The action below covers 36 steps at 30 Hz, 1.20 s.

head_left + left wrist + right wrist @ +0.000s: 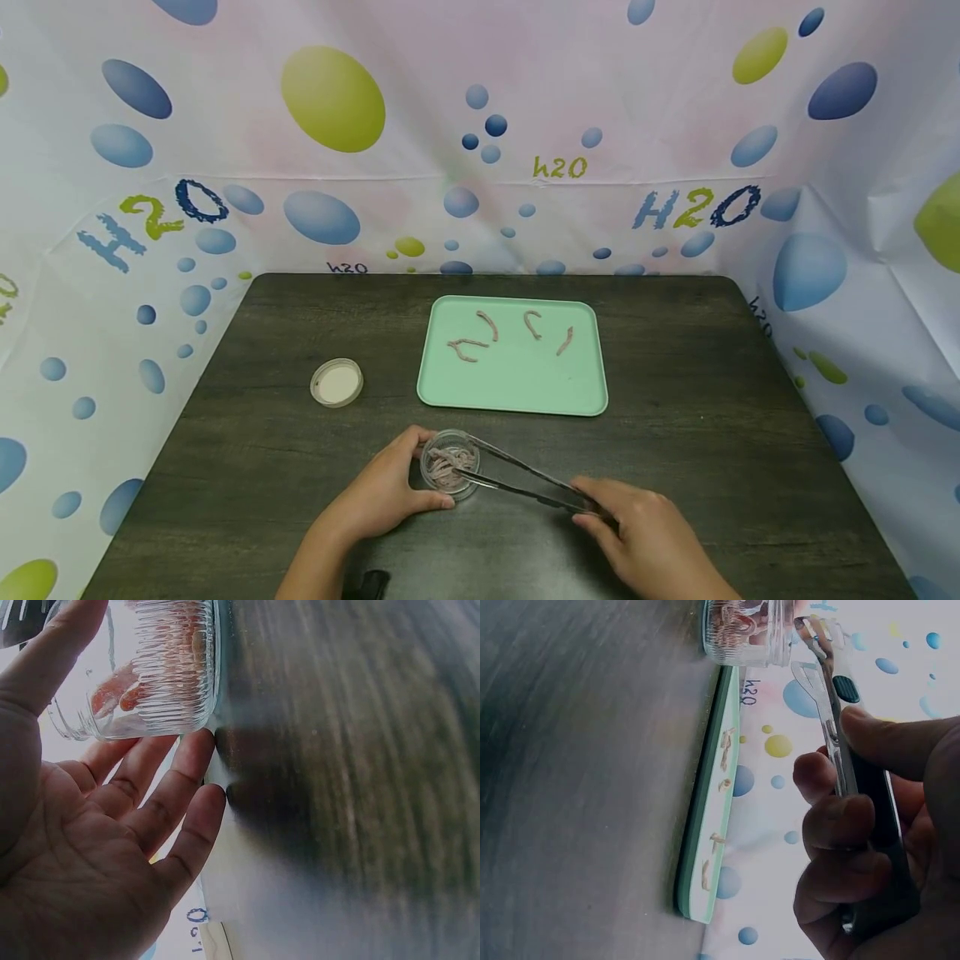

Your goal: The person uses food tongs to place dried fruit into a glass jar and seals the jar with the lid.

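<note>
A small clear glass jar (442,435) stands on the table near its front, with pinkish worm-like strips (447,468) inside. My left hand (378,492) holds it from the left, thumb in front and fingers behind. Ridged sides of the jar (176,675) show in the left wrist view. Metal tongs (874,787) with dark grips are held in my right hand (645,525). The tong arms are spread at the jar's mouth, the nearer tip over the strips and the farther by the rim. Whether the tips touch a strip I cannot tell.
Behind the jar lies a mint-green tray (517,396) with several similar strips (488,325) spread on it. A round lid (336,383) lies on the dark table (240,467) at the left. A black object (373,583) shows at the bottom edge.
</note>
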Motion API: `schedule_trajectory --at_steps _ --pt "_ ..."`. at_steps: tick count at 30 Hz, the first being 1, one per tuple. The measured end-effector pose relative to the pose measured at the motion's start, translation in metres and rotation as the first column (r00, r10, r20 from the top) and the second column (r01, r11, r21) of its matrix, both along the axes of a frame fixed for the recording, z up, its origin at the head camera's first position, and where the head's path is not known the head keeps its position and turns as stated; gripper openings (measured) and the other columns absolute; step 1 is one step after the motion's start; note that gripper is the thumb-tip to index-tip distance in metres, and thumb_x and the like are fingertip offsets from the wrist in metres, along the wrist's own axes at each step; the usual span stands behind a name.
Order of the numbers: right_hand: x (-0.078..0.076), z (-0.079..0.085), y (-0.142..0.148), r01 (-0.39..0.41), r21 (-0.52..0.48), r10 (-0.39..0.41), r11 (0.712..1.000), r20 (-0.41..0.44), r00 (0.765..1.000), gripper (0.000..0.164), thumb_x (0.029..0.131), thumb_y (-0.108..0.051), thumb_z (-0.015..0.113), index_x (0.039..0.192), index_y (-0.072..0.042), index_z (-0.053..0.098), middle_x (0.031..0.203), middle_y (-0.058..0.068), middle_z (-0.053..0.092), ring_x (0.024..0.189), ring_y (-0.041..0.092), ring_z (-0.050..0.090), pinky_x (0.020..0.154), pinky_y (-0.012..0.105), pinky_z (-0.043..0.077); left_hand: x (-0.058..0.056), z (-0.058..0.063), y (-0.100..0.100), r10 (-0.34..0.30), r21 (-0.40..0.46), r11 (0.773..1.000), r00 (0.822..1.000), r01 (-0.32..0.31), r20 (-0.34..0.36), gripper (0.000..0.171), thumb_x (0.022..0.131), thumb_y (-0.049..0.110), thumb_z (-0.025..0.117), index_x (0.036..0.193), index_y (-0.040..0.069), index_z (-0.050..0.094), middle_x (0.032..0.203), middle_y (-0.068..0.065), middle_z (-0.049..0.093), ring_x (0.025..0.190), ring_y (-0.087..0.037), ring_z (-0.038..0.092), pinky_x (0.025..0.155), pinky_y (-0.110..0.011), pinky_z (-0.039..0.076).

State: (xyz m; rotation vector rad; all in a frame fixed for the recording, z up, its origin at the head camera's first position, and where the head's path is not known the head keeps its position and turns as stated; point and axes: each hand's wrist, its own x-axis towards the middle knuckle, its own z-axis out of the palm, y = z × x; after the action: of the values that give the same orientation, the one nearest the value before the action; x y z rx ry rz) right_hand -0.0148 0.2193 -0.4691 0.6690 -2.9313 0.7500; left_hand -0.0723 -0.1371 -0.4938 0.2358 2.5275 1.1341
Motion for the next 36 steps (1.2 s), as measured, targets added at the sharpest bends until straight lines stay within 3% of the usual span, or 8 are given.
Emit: schedule_trajectory --at_steps 8,15,21,28,32,36 --pt "-0.004 0.0 -0.002 0.031 -0.035 -0.025 0.999 0.17 0.985 0.041 0.1 -0.033 0.08 0.138 -0.021 0.072 0.111 -0.011 0.077 0.089 -0.007 0.064 0.073 0.028 0.057 0.0 0.001 0.0 0.001 0.001 1.0 1.0 -0.001 0.003 0.08 0.077 0.043 0.099 0.141 0.018 0.057 0.126 -0.001 0.067 0.114 -0.017 0.065 0.096 -0.047 0.053" --pt "-0.009 0.002 0.0 0.044 -0.021 -0.037 0.999 0.266 0.963 0.044 0.104 -0.046 0.071 0.143 -0.025 0.067 0.121 -0.012 0.075 0.101 0.0 0.071 0.082 0.032 0.06 -0.001 0.001 0.0 0.013 0.004 1.0 1.0 -0.013 -0.007 0.082 0.077 0.044 0.099 0.143 0.019 0.057 0.128 -0.001 0.067 0.116 -0.017 0.065 0.097 -0.047 0.053" --pt "-0.014 0.002 0.003 0.015 -0.034 -0.002 0.999 0.341 0.94 0.05 0.107 -0.047 0.066 0.153 -0.029 0.06 0.126 -0.013 0.072 0.102 -0.003 0.066 0.085 0.034 0.06 0.0 0.0 0.0 0.024 0.0 1.0 1.0 -0.024 -0.016 0.087 0.077 0.046 0.099 0.148 0.019 0.055 0.135 -0.003 0.066 0.119 -0.019 0.065 0.099 -0.049 0.053" --pt "-0.016 0.0 0.003 0.021 -0.067 0.006 0.998 0.385 0.923 0.045 0.111 -0.052 0.057 0.15 -0.031 0.058 0.145 -0.011 0.067 0.129 0.018 0.07 0.098 0.042 0.059 0.002 -0.002 0.0 0.014 0.012 1.0 1.0 -0.014 0.0 0.101 0.079 0.047 0.097 0.161 0.02 0.045 0.153 -0.01 0.058 0.133 -0.027 0.063 0.106 -0.057 0.052" --pt "-0.018 -0.003 0.006 0.038 -0.112 0.011 0.993 0.405 0.914 0.043 0.113 -0.05 0.053 0.15 -0.028 0.056 0.137 -0.01 0.068 0.115 0.01 0.067 0.088 0.033 0.056 0.003 -0.003 0.0 -0.002 0.025 1.0 1.0 0.002 -0.01 0.106 0.08 0.045 0.098 0.165 0.023 0.04 0.153 -0.01 0.059 0.131 -0.026 0.064 0.104 -0.057 0.052" --pt "-0.023 -0.002 0.011 0.08 -0.135 -0.014 0.988 0.433 0.901 0.042 0.113 -0.048 0.053 0.149 -0.026 0.055 0.126 -0.008 0.07 0.103 0.003 0.061 0.082 0.028 0.051 0.004 -0.002 0.0 -0.012 0.019 1.0 0.999 0.012 -0.034 0.102 0.079 0.047 0.098 0.162 0.02 0.045 0.155 -0.008 0.059 0.137 -0.027 0.062 0.108 -0.058 0.052"
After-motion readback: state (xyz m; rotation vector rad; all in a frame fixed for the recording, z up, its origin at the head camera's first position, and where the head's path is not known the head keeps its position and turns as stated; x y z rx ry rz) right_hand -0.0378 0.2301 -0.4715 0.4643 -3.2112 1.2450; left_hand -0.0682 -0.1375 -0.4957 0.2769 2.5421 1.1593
